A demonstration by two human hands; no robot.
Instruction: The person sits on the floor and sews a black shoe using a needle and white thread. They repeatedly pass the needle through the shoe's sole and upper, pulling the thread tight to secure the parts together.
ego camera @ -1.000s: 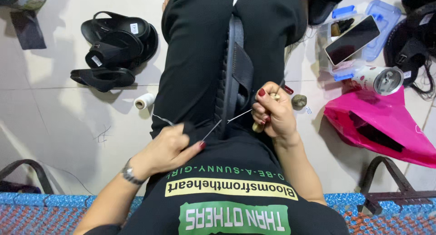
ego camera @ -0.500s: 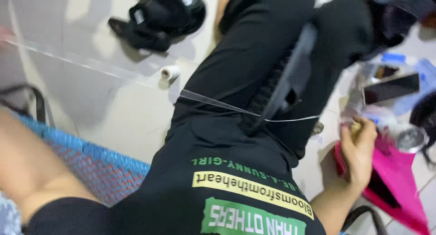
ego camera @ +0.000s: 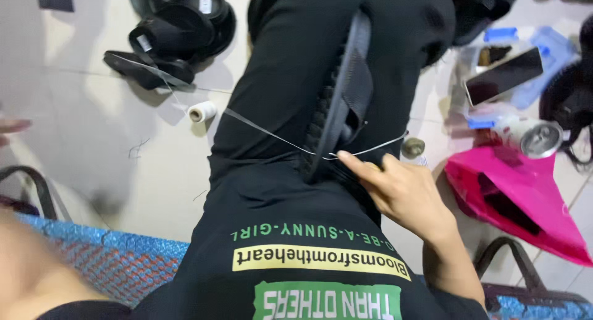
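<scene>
A black sandal (ego camera: 346,91) lies upright between my black-trousered legs. A thin pale thread (ego camera: 265,133) runs taut from the sandal's edge out to the left. My right hand (ego camera: 401,193) rests on the sandal's near end, its index finger laid along the thread where it leaves the sole. My left hand (ego camera: 9,125) shows only as blurred fingertips at the far left edge, and what it holds is out of view. My blurred left forearm (ego camera: 28,277) fills the bottom left corner.
A white thread spool (ego camera: 202,112) lies on the tiled floor near a pile of black sandals (ego camera: 173,29). At right are a phone (ego camera: 503,76) on a blue plastic box, a metal can (ego camera: 537,138) and a pink bag (ego camera: 519,202). A blue woven mat (ego camera: 117,264) lies under me.
My left hand has swung from my lap far out to the left, drawing the thread taut. My right hand went off to the right and came back to the sandal. The view has shifted.
</scene>
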